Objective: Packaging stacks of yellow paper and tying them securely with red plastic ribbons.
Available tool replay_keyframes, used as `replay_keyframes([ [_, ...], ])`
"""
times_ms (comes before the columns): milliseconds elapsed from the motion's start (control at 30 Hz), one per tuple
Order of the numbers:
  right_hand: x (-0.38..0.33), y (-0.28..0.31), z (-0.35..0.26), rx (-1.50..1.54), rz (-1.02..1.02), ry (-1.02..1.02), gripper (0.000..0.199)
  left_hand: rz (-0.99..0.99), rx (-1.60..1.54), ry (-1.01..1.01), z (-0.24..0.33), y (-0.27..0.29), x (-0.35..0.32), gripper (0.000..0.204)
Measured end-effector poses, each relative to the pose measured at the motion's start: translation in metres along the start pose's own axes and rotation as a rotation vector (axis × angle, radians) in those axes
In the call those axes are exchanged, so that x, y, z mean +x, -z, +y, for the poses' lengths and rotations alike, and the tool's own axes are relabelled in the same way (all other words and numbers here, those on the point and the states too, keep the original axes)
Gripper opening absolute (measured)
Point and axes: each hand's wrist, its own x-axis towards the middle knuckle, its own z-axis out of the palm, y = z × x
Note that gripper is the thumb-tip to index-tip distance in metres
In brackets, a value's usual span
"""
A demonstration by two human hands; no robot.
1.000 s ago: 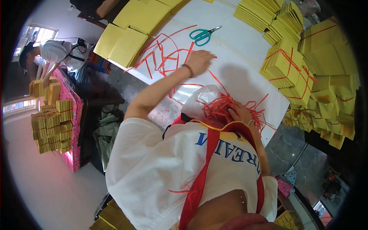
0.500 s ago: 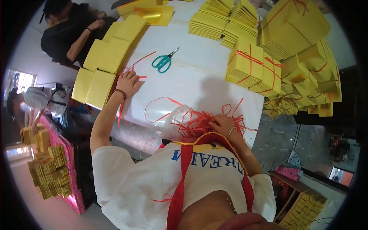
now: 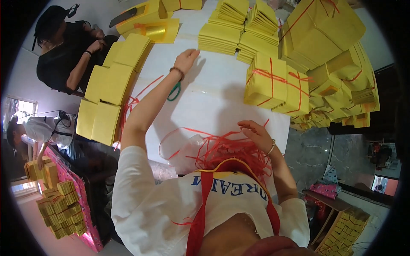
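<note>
My left hand [image 3: 186, 61] is over the white table, its fingers extended toward a stack of folded yellow paper [image 3: 220, 37] but apart from it. Nothing shows in it. Below its wrist, one green handle of the scissors [image 3: 178, 85] peeks out; the forearm hides the rest. My right hand [image 3: 256, 133] is lifted with spread fingers above a tangled heap of red plastic strips [image 3: 228, 149]. Beside the heap lies a clear plastic bag [image 3: 190, 149]. More red strips [image 3: 131, 102] lie near the yellow stacks [image 3: 104, 85] on the left.
Yellow bundles tied with red strip [image 3: 269, 83] stand on the right, with larger bundles [image 3: 324, 34] behind. A dark flat object [image 3: 123, 17] rests on yellow paper at the far left. One person in black [image 3: 64, 55] is across the left edge; another [image 3: 49, 130] works behind.
My left hand has left the red strips at the left and moved right and away across the table, over the scissors. My right hand has risen off the red heap.
</note>
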Motion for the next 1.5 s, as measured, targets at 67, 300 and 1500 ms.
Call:
replay_keyframes([
  [67, 0.014, -0.007, 0.008, 0.092, 0.059, -0.023, 0.031, 0.052, -0.044, 0.034, -0.007, -0.013, 0.057, 0.068],
  [300, 0.065, -0.051, 0.025, 0.046, -0.169, 0.005, 0.033, -0.053, -0.248, 0.525, -0.028, -0.037, 0.146, 0.085],
  [1500, 0.151, -0.019, 0.070, 0.457, 0.150, 0.240, 0.109, -0.277, -0.624, -0.102, -0.008, 0.015, -0.123, 0.114],
])
